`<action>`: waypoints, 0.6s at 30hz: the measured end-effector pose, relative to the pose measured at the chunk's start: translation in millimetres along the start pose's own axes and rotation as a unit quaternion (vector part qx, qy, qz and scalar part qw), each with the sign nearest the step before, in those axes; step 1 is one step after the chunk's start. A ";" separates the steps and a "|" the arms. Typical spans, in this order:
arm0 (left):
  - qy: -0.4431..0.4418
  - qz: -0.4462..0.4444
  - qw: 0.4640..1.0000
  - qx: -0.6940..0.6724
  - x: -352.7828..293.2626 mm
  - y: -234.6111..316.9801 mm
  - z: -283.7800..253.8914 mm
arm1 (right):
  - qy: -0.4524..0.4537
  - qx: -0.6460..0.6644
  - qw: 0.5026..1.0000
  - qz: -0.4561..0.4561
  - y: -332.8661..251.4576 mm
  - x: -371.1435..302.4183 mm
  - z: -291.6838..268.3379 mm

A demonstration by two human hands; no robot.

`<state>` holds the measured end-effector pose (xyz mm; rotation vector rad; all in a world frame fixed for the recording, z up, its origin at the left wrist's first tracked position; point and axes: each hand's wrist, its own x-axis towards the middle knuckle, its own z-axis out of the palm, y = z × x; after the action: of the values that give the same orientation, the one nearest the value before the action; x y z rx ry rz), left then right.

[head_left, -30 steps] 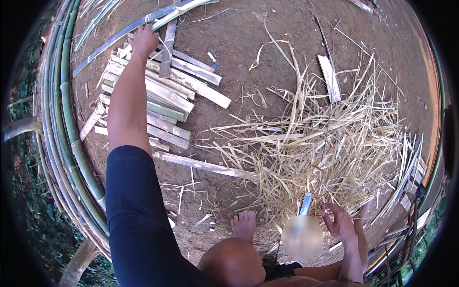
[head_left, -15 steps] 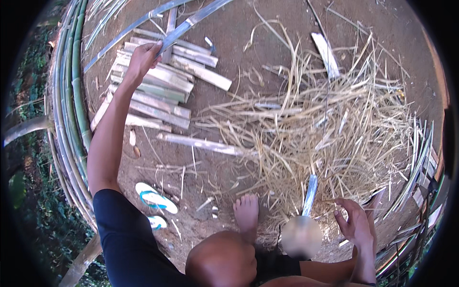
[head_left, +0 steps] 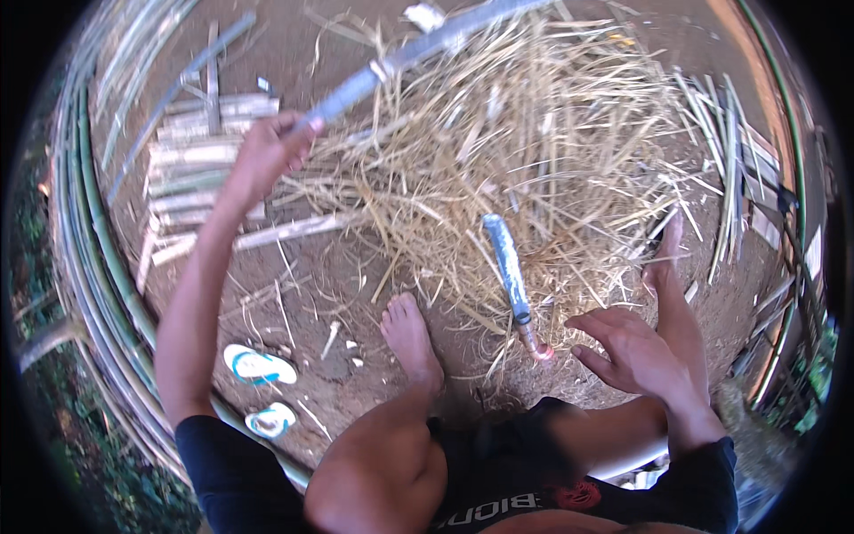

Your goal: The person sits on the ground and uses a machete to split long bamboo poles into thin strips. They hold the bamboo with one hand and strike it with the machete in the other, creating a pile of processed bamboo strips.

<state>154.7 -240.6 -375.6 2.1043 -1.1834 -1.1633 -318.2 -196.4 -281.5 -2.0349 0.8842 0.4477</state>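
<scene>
As L hand (head_left: 271, 158) grips flat bamboo (head_left: 411, 53), R (head_left: 630, 351) hovers nr shavings (head_left: 560, 133).

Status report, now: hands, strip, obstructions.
Left hand gripping long strip. Right hand open, empty, near bluish rod. Strip's far end out of view. Shavings heap possibly in the way.

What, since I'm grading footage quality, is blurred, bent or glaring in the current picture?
Head view: left hand and strip look soft, perhaps from motion; head view: poles bow along the left side, as fisheye bends them, and the corners are black; head view: a hazy smudge by the right thigh; head view: sandals bright, almost washed out.
</scene>
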 end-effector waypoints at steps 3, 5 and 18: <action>0.052 0.070 0.991 0.099 -34.0 35.8 22.2 | 0.044 -0.023 0.999 -0.005 -6.8 -31.3 -3.9; 0.050 0.126 0.987 0.091 -55.5 60.7 31.7 | 0.108 -0.010 0.994 -0.003 -8.0 -48.5 1.3; -0.082 0.178 0.897 0.397 -202.8 127.8 81.7 | 0.069 -0.022 0.997 -0.030 3.1 -117.4 31.9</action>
<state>-28.9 -134.2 -237.3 2.1699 -2.3109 -0.7511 -400.7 -121.8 -232.1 -2.1474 0.9000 0.2990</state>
